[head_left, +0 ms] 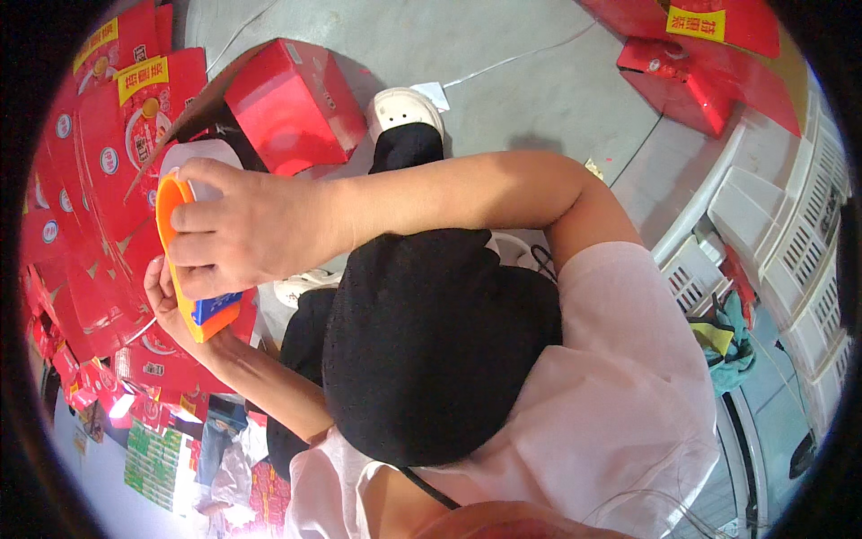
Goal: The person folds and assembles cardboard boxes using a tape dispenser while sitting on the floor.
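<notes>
My right hand is closed around a curved orange thing with a blue patch, its fingers wrapped over the near side. The kind of thing is unclear. My left hand is just beyond its lower part, with bent, slightly parted fingers. Part of that hand is hidden, and I see nothing held in it. A pale rounded surface shows above my right knuckles. Close by stands an open carton with a red box at its side.
Flattened red cartons cover the left side. At the upper right are more red boxes, and white plastic crates line the right edge. A black cap fills the middle of the view. My white shoe rests on the grey floor.
</notes>
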A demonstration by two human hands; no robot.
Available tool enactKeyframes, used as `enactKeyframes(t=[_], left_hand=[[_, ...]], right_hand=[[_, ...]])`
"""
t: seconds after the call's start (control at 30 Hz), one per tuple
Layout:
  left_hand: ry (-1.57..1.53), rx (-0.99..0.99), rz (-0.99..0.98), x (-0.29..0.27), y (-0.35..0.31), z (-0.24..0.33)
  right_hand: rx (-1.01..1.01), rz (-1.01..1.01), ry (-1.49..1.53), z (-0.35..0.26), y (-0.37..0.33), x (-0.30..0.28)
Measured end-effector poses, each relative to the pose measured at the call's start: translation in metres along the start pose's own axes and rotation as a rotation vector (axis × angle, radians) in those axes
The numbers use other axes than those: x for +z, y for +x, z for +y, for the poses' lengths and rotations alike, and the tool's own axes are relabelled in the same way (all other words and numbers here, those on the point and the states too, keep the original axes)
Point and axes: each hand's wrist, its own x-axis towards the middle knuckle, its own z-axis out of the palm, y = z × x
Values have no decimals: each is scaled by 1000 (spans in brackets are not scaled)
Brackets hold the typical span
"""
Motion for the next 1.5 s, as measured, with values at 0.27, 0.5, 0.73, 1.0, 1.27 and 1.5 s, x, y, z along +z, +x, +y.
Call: enactKeyframes(t=[0.27, 0.5, 0.73, 1.0, 1.27, 1.5], left_hand=[[159, 108, -66, 8, 3, 14], [165, 111, -85, -9, 17, 15], [265, 187, -182, 44, 9, 28], [-9, 297, -381, 67, -12, 61], [131, 425, -99, 79, -19, 50], [229, 393, -4, 89, -22, 52]], right_hand=[[35, 66, 13, 2, 0, -2], [104, 62, 36, 4, -6, -6], [174, -16, 134, 14, -21, -25], [297, 79, 376, 23, -23, -34], [401, 98, 371, 29, -28, -31], [405, 98, 396, 24, -24, -28]])
